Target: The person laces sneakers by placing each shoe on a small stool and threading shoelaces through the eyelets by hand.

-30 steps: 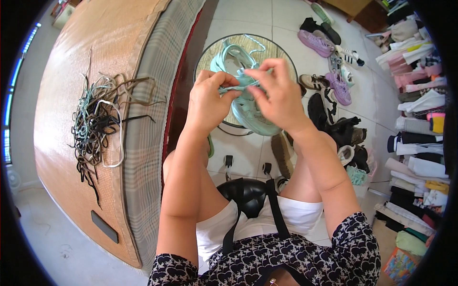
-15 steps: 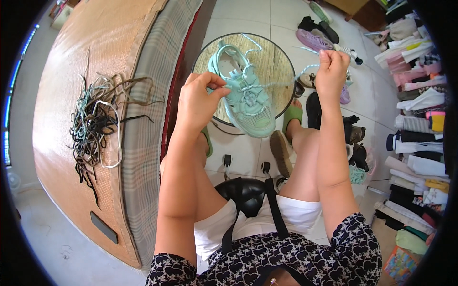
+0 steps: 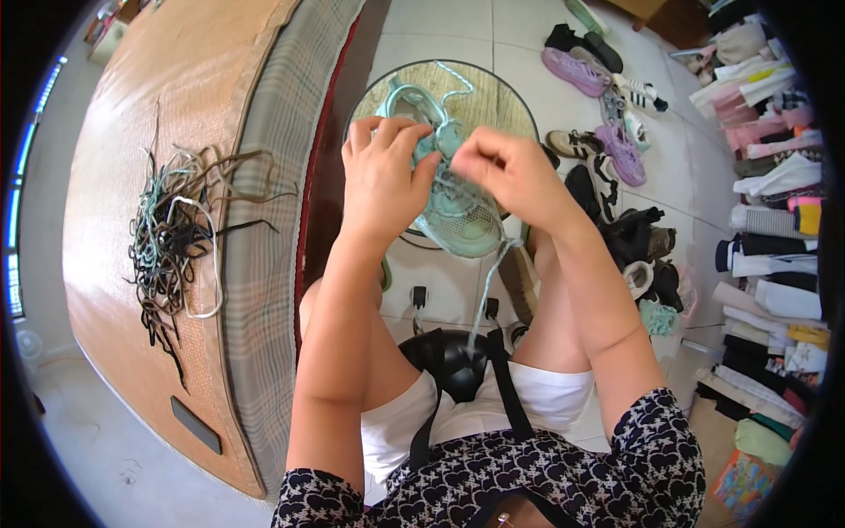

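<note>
Head view: both hands' fingers pinch the mint sneaker (image 3: 453, 207) lace (image 3: 486, 290) above round table's (image 3: 493, 97) rim.

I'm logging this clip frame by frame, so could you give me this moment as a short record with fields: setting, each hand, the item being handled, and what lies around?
setting: seated person, tiled floor, small round table in front
left hand: fingers curled on the mint-green sneaker
right hand: pinching the mint-green shoelace over the sneaker
sneaker: on the table, a lace end hanging toward the lap
left side: pile of loose laces on a woven mat
right side: scattered shoes on the floor, stacked clothes beyond
</note>
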{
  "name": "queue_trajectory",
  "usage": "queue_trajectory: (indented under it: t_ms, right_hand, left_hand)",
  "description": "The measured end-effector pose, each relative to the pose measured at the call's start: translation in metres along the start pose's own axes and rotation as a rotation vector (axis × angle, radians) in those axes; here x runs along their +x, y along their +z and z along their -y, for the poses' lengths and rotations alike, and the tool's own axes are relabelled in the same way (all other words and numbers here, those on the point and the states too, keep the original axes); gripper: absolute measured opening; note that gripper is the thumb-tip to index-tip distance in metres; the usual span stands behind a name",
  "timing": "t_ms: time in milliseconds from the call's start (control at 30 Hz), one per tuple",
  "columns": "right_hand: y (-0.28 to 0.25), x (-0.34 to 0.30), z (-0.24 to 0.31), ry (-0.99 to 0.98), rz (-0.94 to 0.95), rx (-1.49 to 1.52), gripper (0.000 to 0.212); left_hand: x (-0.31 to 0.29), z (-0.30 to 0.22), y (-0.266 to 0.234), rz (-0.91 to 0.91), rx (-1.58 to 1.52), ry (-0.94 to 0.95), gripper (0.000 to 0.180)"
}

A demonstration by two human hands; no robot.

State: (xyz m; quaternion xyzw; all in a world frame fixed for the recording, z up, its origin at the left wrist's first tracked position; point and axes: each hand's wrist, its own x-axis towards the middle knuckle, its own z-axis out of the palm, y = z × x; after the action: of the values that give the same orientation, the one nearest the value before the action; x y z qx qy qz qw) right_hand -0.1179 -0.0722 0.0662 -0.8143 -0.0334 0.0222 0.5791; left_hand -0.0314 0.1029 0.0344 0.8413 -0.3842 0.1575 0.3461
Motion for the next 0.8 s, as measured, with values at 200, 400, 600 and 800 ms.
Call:
queue_trajectory:
  t_ms: [200,400,600,800]
  right_hand:
    - [0.014,0.018,-0.016,-0.001,-0.418,-0.424,0.024]
    - [0.012,0.021,-0.022,0.023,-0.379,-0.419,0.030]
    - [0.007,0.021,-0.023,-0.119,-0.391,-0.336,0.027]
    - [0.004,0.012,-0.014,-0.289,-0.262,-0.596,0.024]
  left_hand:
    - [0.008,0.004,0.005,0.139,-0.112,-0.078,0.037]
    - [0.007,0.003,-0.001,0.212,-0.301,-0.195,0.041]
    - [0.004,0.006,-0.009,0.228,-0.257,-0.121,0.042]
    - [0.005,0.002,-0.012,0.238,-0.266,-0.151,0.038]
